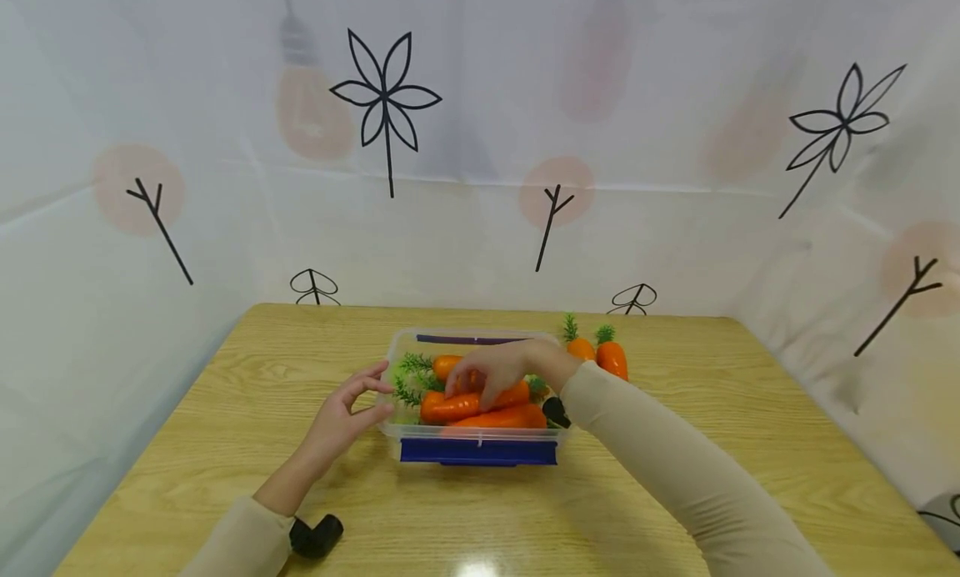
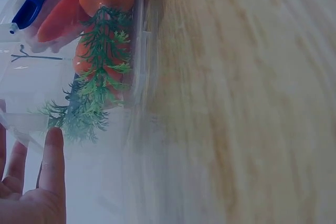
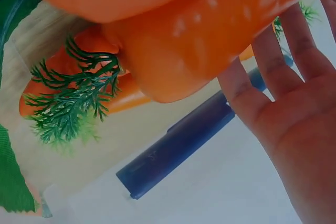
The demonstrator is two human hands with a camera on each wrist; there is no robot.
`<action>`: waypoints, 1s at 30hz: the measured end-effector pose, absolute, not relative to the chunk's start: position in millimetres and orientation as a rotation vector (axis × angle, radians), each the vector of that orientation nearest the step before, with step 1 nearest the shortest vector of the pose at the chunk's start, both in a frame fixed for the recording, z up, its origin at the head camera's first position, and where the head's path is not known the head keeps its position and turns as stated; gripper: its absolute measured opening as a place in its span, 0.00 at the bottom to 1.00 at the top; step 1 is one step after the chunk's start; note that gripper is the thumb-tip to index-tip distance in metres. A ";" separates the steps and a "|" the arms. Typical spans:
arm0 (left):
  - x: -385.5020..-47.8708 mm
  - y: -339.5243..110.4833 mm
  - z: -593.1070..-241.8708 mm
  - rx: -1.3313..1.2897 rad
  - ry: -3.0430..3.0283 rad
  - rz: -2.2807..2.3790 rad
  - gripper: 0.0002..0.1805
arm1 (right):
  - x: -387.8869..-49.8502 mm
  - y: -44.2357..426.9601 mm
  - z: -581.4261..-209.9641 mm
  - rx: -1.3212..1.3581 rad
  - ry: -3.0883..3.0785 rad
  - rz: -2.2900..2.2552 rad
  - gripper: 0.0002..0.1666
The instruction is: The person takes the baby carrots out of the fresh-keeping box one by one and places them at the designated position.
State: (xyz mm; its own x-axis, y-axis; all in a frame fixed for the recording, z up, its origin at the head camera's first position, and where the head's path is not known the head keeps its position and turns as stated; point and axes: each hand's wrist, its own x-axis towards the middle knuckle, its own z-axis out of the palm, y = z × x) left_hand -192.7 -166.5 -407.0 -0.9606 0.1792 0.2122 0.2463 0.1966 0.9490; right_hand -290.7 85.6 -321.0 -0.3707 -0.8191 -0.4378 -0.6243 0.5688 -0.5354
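Note:
A clear plastic box (image 1: 396,341) with blue latches (image 1: 478,452) holds several orange toy carrots with green leafy tops. My right hand (image 1: 498,366) reaches down into it, thumb and fingers curled about a carrot (image 1: 450,408) lying among the others. In the right wrist view, fingers pass behind a glossy carrot (image 3: 173,51), and their tips are hidden. My left hand (image 1: 341,414) is at the box's left side, fingers loosely bent and holding nothing. The left wrist view shows a fingertip by the box wall, close to the green leaves (image 2: 100,72); contact is unclear.
Two more carrots (image 1: 612,358) lie on the wooden table (image 1: 225,444) behind the box's right side. Black wrist devices (image 1: 317,537) show at both sleeves. A white patterned cloth (image 1: 480,127) hangs behind the table and at its sides.

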 end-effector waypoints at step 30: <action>-193.1 -167.6 -407.1 -0.437 -2.387 -1.916 0.15 | -285.6 84.4 -282.7 -1.395 2.252 -1.267 0.45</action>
